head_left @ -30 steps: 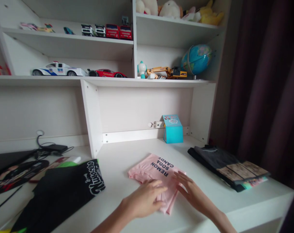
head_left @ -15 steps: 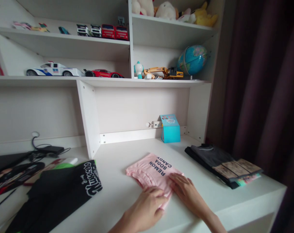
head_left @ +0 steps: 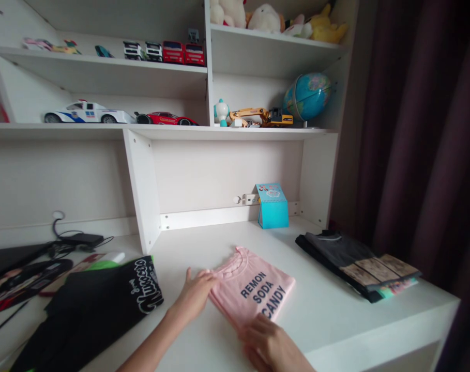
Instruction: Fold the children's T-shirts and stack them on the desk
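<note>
A folded pink T-shirt [head_left: 254, 284] lies on the white desk in front of me, its dark lettering reading "REMON SODA CANDY" upright toward me. The collar points to the far left. My left hand [head_left: 198, 293] has its fingers closed on the shirt's left corner beside the collar, with the thumb sticking up. At the near edge, my right hand [head_left: 268, 342] is slightly blurred, its curled fingers gripping the fabric and covering part of the last word. The undersides of the fingers are hidden.
Black clothing [head_left: 103, 305] with white lettering lies to the left. A folded dark garment stack [head_left: 354, 263] sits at the right, near the desk edge [head_left: 405, 323]. Behind stands a blue desk calendar [head_left: 272, 206]. Shelves above carry toy cars [head_left: 91, 112], an excavator [head_left: 258, 114] and a globe [head_left: 310, 95].
The pink T-shirt has turned, so its lettering now runs upright instead of upside down. My left hand moved left and away to the collar corner; my right hand came nearer along the bottom edge.
</note>
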Demonstrator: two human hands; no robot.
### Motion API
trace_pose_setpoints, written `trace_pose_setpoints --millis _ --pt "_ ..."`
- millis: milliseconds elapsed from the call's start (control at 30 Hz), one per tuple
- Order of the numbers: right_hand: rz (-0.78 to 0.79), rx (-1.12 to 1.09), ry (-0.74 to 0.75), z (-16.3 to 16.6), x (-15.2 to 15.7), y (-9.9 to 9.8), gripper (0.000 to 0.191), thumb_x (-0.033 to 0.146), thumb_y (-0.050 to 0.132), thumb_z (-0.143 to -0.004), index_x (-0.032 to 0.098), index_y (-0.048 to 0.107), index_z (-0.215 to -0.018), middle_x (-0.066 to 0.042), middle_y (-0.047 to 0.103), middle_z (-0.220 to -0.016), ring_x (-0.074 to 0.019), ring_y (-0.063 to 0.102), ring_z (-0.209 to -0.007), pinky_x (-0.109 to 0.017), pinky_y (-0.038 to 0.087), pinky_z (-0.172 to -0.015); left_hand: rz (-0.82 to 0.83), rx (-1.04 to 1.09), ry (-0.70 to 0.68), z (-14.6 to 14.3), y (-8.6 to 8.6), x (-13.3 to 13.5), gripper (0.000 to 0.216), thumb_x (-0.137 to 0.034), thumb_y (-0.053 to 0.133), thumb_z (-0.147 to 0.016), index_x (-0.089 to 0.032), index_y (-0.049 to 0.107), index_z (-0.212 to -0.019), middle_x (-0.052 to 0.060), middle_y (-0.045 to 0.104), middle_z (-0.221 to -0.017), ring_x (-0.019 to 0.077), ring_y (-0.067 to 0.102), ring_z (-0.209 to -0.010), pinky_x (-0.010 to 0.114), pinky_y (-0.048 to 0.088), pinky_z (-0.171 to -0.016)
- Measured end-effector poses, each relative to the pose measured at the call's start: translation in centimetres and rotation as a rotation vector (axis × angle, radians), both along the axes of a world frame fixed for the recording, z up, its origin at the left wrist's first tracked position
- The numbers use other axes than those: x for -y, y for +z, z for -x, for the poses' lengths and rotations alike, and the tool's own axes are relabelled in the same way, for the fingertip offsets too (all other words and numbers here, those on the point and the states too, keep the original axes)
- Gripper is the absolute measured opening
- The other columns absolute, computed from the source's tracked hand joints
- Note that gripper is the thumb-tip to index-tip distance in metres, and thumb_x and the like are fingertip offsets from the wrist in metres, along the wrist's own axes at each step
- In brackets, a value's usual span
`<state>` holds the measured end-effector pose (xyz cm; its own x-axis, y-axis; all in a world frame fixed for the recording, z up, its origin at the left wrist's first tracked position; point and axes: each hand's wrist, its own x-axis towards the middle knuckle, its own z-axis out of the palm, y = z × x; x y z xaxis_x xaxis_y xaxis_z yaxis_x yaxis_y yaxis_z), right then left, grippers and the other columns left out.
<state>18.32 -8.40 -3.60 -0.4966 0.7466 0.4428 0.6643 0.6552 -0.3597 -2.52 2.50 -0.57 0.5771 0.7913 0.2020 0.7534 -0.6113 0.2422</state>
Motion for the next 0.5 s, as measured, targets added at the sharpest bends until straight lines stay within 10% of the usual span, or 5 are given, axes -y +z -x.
trace_pose_setpoints --millis 100,267,500 --pt "0.050 -0.132 0.107 0.6 0.0 1.6 0.022 0.026 0.045 -0.080 0.034 0.062 -0.091 0.003 0.066 -0.101 -0.0147 0.061 -0.091 -0.024 0.050 -0.080 -0.040 0.010 0.085 0.9 -0.2 -1.3 0.049 -0.004 0.042 -0.073 -0.028 0.062 -0.111 0.006 0.058 -0.122 0.0284 0.049 -0.113 0.049 0.027 -0.099" --pt "0.057 -0.008 -0.416 -3.8 -3.7 2.1 0.038 0.028 0.038 -0.087 0.019 0.055 -0.121 -0.011 0.046 -0.134 -0.0267 0.040 -0.125 -0.042 0.036 -0.100 0.025 0.125 0.163 1.3 -1.5 -1.3 0.035 -0.020 0.045 -0.078 -0.020 0.065 -0.107 0.009 0.064 -0.094 0.0240 0.060 -0.087 0.032 0.044 -0.080" --pt "0.234 0.124 -0.531 -7.4 -7.7 -1.1 0.036 0.023 0.040 -0.085 0.013 0.056 -0.115 -0.013 0.062 -0.107 -0.0233 0.057 -0.099 -0.032 0.042 -0.086 0.069 0.094 0.276 0.1 -1.7 -2.4 0.030 -0.019 0.045 -0.081 -0.015 0.064 -0.103 0.004 0.066 -0.078 0.0174 0.060 -0.078 0.023 0.041 -0.071"
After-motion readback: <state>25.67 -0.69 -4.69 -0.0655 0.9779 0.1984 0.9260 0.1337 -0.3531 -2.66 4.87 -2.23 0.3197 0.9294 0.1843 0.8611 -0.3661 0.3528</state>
